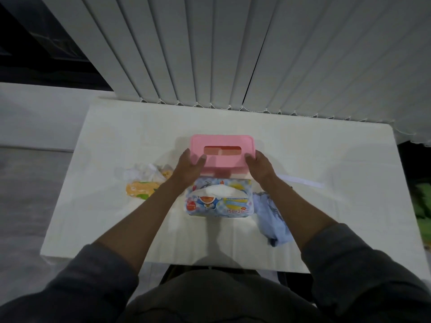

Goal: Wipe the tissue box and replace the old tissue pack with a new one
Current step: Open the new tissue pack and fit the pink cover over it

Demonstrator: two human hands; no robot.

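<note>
overhead, two hands holding a pink tissue box at mid-table

both hands grasp the pink tissue box (221, 157), which stands slot-side up near the middle of the white table (303, 148). the left hand (186, 166) wraps the box's left end, its thumb lying on the top surface just beside the rectangular slot. the right hand (258, 167) clasps the right end in the same manner, thumb on top and fingers curled over the edge. whether the box rests on the table or is slightly raised cannot be told.

just in front of the box, between the two forearms, lies the new tissue pack (219, 199): a blue cartoon-printed wrapper, its top opened so that white tissue shows. it lies apart from both hands, and its far edge meets or sits under the box's near edge.

to the left, beside the left wrist, is a crumpled yellow wrapper (144, 183) with loose white material. to the right, a light blue cloth (272, 217) lies bunched just beside the new pack, partly under the right forearm. a thin white strip (300, 180) lies flat beyond the cloth. vertical blinds (233, 54) hang behind the table's far edge. grey sleeves cover the upper forearms.
</note>
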